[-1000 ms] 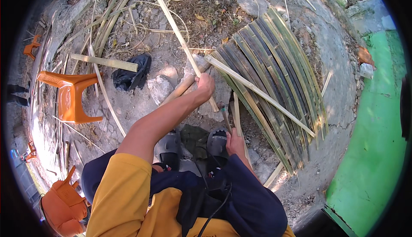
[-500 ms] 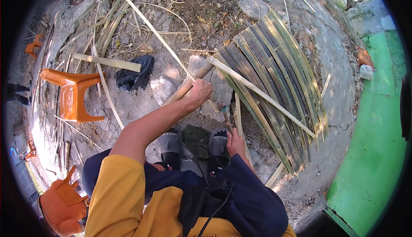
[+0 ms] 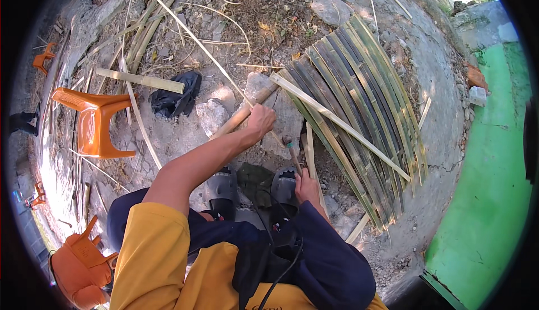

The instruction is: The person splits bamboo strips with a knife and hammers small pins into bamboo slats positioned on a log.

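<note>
My left hand (image 3: 262, 120) is closed around a long, pale bamboo strip (image 3: 193, 37), which runs from the far left down to its near end just past my fist. Beneath the strip and next to that hand, a short round pole (image 3: 233, 122) lies against the rocks. My right hand (image 3: 306, 187) is wrapped around a slim brown-handled tool (image 3: 293, 155) with a greenish band near its far end; its kind cannot be made out. Close to the right hand, a pale bamboo slat (image 3: 310, 150) stands out. The tool and the strip's near end look apart.
At right lies a curved row of split bamboo slats (image 3: 359, 113), with one pale slat (image 3: 342, 120) across it. A black plastic bag (image 3: 177, 95) and an orange plastic chair (image 3: 95, 124) are at left. Rocks (image 3: 212, 117) lie ahead; a green surface (image 3: 477, 197) borders the right.
The far part of the bamboo strip has swung slightly left and looks narrower. My left hand has shifted very slightly; the right hand and its tool have barely moved.
</note>
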`<state>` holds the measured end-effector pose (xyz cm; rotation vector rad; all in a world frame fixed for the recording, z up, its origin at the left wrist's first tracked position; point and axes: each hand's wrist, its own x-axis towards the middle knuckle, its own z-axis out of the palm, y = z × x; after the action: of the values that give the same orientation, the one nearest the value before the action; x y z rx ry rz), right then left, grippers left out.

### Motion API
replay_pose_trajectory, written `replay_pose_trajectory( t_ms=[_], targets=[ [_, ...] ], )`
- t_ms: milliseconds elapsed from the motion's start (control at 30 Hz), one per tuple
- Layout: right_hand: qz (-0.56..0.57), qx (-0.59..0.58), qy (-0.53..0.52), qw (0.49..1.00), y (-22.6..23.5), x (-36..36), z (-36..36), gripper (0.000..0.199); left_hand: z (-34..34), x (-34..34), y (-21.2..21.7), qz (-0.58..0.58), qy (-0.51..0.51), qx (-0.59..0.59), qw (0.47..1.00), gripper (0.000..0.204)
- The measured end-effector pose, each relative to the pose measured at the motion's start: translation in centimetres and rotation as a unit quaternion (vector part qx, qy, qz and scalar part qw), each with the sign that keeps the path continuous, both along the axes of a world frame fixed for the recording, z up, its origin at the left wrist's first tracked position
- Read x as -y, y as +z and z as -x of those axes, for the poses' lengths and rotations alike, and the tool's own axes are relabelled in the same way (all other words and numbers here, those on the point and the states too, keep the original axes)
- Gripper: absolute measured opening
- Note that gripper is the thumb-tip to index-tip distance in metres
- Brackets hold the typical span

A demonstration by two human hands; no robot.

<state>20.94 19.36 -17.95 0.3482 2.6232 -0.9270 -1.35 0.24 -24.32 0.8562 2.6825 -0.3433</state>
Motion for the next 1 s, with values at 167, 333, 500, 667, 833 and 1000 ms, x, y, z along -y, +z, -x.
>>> replay_pose_trajectory(
  t_ms=[167, 333, 500, 667, 833, 1000],
  targets=[
    [0.037, 0.025, -0.028, 0.999, -0.3, -0.6, -0.5, 0.025, -0.2, -0.5, 0.7, -0.034, 0.005, 0.014, 0.999, 0.021],
    [0.090, -0.028, -0.046, 0.995, 1.7, -0.3, 0.8, 0.024, 0.0, -0.2, -0.4, -0.003, 0.017, 0.001, 1.000, 0.020],
    [0.142, -0.127, -0.039, 0.981, 3.4, -0.1, 1.3, 0.022, 0.2, -0.7, -0.1, -0.002, 0.019, 0.004, 1.000, 0.020],
    [0.014, 0.023, -0.010, 1.000, 0.1, -0.2, 0.9, 0.022, -0.4, -0.5, 0.1, -0.007, 0.022, -0.003, 1.000, 0.020],
    [0.083, -0.005, -0.025, 0.996, 1.1, 0.1, 1.4, 0.022, -0.7, 0.3, 0.3, -0.006, 0.025, 0.001, 1.000, 0.020],
    [0.142, -0.051, -0.045, 0.987, 3.9, 0.1, 2.0, 0.023, -0.6, -0.8, 0.7, 0.008, 0.025, 0.015, 1.000, 0.019]
  ],
)
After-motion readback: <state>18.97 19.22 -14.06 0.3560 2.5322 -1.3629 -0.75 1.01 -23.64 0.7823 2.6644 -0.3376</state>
